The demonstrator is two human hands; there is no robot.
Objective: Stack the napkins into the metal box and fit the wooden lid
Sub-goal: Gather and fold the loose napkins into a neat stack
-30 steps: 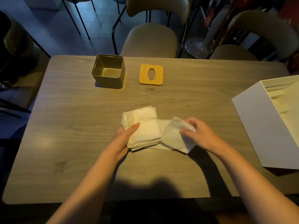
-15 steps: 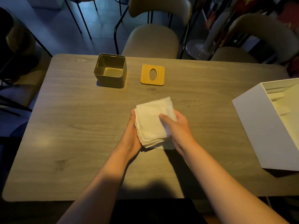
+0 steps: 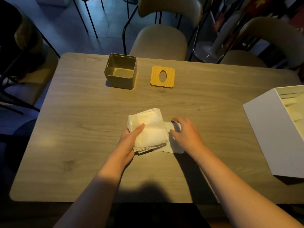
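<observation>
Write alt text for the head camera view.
A person's left hand grips a stack of white napkins on a wooden table, while the right hand rests on a loose napkin beside it. Farther back stand an empty metal box and its wooden lid; a white box sits at right.

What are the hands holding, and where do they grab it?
The left hand holds the stack of napkins by its near-left corner, thumb on top. The right hand rests on a loose napkin beside the stack; whether it grips is unclear.
</observation>
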